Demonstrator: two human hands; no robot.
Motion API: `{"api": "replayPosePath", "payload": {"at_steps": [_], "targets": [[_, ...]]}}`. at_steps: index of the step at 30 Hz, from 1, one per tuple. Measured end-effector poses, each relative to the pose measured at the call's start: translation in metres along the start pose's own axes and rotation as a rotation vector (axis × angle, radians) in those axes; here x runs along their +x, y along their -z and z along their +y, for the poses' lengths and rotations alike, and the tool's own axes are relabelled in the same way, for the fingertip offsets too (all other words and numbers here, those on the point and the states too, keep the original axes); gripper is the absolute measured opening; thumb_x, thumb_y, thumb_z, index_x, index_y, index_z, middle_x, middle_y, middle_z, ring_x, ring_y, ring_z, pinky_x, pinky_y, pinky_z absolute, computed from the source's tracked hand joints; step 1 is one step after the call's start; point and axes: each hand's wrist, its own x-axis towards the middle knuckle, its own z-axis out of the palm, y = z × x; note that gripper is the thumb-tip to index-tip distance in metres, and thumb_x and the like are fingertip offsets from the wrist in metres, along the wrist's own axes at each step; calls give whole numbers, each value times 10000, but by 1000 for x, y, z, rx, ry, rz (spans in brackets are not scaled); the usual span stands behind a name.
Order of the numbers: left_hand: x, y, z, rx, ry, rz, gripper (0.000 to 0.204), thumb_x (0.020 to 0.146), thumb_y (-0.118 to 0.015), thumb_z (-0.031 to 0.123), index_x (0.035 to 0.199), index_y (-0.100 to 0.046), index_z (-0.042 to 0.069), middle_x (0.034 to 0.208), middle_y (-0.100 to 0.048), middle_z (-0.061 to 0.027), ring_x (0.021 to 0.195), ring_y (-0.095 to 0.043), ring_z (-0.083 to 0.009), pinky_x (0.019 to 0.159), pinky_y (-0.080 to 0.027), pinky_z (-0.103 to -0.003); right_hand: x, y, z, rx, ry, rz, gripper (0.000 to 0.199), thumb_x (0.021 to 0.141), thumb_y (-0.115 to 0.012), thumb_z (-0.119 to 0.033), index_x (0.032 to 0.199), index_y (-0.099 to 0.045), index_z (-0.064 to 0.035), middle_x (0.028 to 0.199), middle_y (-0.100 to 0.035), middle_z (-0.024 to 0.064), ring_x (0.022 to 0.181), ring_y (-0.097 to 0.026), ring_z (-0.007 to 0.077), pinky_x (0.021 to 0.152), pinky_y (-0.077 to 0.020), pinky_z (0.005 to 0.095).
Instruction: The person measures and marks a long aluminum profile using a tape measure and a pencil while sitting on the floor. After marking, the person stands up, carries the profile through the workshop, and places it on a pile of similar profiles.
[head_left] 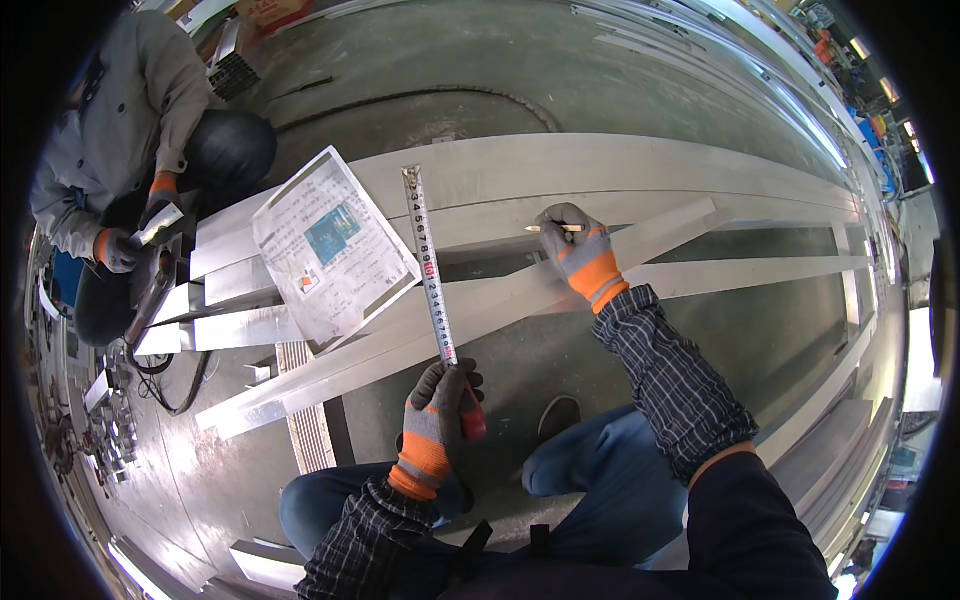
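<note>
My left hand [437, 410], in a grey and orange glove, is closed around the red case of a tape measure [472, 415]. The tape's blade [432, 275] is drawn out and runs away from me, across the metal bars. In my right hand [580, 245], gloved alike, a pencil [556, 228] is pinched and points left. That hand rests by a long silvery metal bar [480, 318] lying slantwise over other bars. Left of the blade, a white-framed sheet [335, 245] with handwriting and a blue picture lies on the bars.
Wide flat metal profiles [600, 165] stretch across behind my hands. At the left a crouching person [150, 130] in a grey jacket and gloves holds a small metal piece [160, 224]. A ridged strip [308, 425] supports the bars. A dark cable [440, 92] lies on the floor beyond.
</note>
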Motion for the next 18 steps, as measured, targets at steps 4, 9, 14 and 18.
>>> {"api": "replayPosePath", "payload": {"at_steps": [4,9,14,18], "targets": [[0,-2,-2,2,3,15,310,1063,-636,281,1207,-701,14,1000,-733,-91,838,-662,-157,765,-570,-322,1,3,12,-33,46,-13,47,977,-682,-53,1001,-689,-13,864,-708,45,787,-637,109,728,-542,275],[0,-2,-2,-14,-1,18,303,1065,-632,271,1203,-700,9,977,-729,-89,826,-656,-160,752,-560,-329,1,3,10,-116,94,-22,65,994,-671,-42,1037,-682,5,885,-705,37,803,-637,89,738,-547,254],[0,-5,-1,-4,0,29,297,1064,-634,269,1192,-699,8,955,-726,-87,814,-657,-163,748,-556,-329,5,4,19,-67,57,-39,74,991,-666,-36,1050,-684,6,915,-717,44,828,-644,94,763,-561,264],[1,-6,-2,-8,9,32,289,1064,-635,263,1186,-698,10,958,-729,-87,809,-659,-164,747,-555,-325,4,0,19,-65,68,30,52,916,-724,-111,960,-720,-83,853,-746,93,776,-703,245,751,-565,368]]}}
